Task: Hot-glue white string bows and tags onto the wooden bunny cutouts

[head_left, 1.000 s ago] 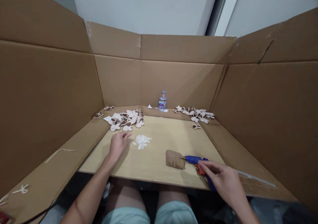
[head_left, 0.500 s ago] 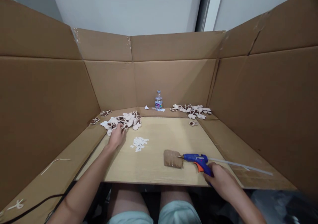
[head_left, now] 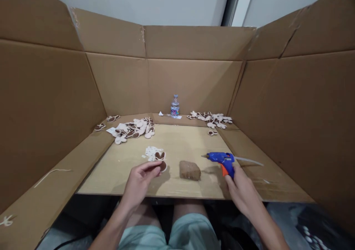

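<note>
Between the thumb and fingers of my left hand (head_left: 142,179) is a bunny-shaped felt piece (head_left: 160,156), brown with a pale edge, held above the board. My right hand (head_left: 241,185) grips the handle of a blue glue gun (head_left: 222,158) with an orange trigger; its nozzle points left, and a clear glue stick (head_left: 251,161) sticks out of the back. A brown block (head_left: 190,170) lies on the board between my hands. Just behind the held piece is a small pile of white paper bits (head_left: 152,152), partly covered by it.
A heap of bunny pieces (head_left: 135,128) lies at the back left, another heap (head_left: 213,118) at the back right. A small water bottle (head_left: 175,106) stands by the rear cardboard wall (head_left: 194,83). Loose string (head_left: 51,174) lies on the left cardboard strip.
My left hand has come from the left heap toward the middle, now with a bunny piece. My right hand has lifted the glue gun off the brown block, with its nozzle now clear of it.
</note>
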`<state>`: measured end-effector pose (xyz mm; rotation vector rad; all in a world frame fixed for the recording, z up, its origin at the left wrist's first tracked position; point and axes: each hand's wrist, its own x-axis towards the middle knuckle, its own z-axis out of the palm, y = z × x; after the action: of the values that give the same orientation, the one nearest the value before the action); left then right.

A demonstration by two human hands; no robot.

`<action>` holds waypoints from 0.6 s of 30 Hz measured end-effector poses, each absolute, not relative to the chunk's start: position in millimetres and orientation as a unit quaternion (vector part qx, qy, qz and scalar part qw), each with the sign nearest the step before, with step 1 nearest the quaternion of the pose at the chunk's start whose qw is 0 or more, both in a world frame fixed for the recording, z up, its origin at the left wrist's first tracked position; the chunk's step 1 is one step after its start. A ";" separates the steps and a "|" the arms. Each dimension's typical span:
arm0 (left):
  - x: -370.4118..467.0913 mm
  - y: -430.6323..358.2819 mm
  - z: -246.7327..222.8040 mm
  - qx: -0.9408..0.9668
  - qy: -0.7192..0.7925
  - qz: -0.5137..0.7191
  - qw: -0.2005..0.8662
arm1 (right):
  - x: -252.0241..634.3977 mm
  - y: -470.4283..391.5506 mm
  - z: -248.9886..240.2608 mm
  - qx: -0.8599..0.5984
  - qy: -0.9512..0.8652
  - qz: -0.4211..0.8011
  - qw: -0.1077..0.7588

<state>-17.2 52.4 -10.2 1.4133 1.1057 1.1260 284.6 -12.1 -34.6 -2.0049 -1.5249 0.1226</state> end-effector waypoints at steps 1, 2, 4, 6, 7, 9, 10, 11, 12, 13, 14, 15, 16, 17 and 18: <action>-14.0 46.4 -8.6 0.579 0.451 0.460 0.499 | 279.0 -15.2 -31.8 -0.738 -0.592 0.049 0.320; -11.1 41.5 -7.3 0.579 0.450 0.456 0.505 | 272.7 -18.4 -29.0 -0.721 -0.607 0.054 0.331; -6.6 34.6 -5.7 0.574 0.446 0.450 0.519 | 259.0 -24.7 -23.7 -0.692 -0.631 0.077 0.343; -3.7 30.4 -5.7 0.566 0.438 0.446 0.537 | 246.0 -29.6 -19.9 -0.668 -0.651 0.110 0.344; -2.9 29.0 -6.2 0.566 0.434 0.444 0.543 | 240.5 -31.3 -18.9 -0.659 -0.657 0.121 0.346; -2.1 27.2 -7.5 0.570 0.428 0.440 0.547 | 232.7 -33.2 -18.5 -0.650 -0.664 0.128 0.347; -2.0 26.7 -8.1 0.573 0.427 0.436 0.546 | 230.3 -33.7 -19.0 -0.647 -0.667 0.124 0.347; -2.0 26.2 -8.6 0.575 0.427 0.433 0.548 | 228.7 -33.9 -19.6 -0.646 -0.670 0.119 0.346; -2.0 25.9 -9.1 0.575 0.425 0.430 0.551 | 227.8 -34.1 -20.3 -0.646 -0.672 0.114 0.344; -2.0 25.5 -9.3 0.574 0.421 0.429 0.556 | 227.4 -34.4 -20.9 -0.646 -0.674 0.110 0.341; -2.1 25.0 -9.4 0.572 0.417 0.427 0.563 | 227.2 -34.8 -21.3 -0.645 -0.677 0.106 0.339; -2.1 24.3 -9.3 0.570 0.413 0.425 0.569 | 227.2 -35.3 -21.6 -0.643 -0.679 0.103 0.338; -2.3 23.4 -8.9 0.566 0.412 0.426 0.573 | 227.1 -35.9 -21.6 -0.641 -0.682 0.100 0.338; -2.5 22.3 -8.4 0.564 0.412 0.426 0.575 | 227.0 -36.4 -21.4 -0.640 -0.683 0.096 0.339; -2.8 21.1 -7.9 0.562 0.413 0.427 0.576 | 226.8 -36.8 -21.2 -0.639 -0.684 0.093 0.340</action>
<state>-2.8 21.1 -7.9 1.3160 0.9666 1.0006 226.8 -36.8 -21.2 -1.6626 -1.7806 0.2423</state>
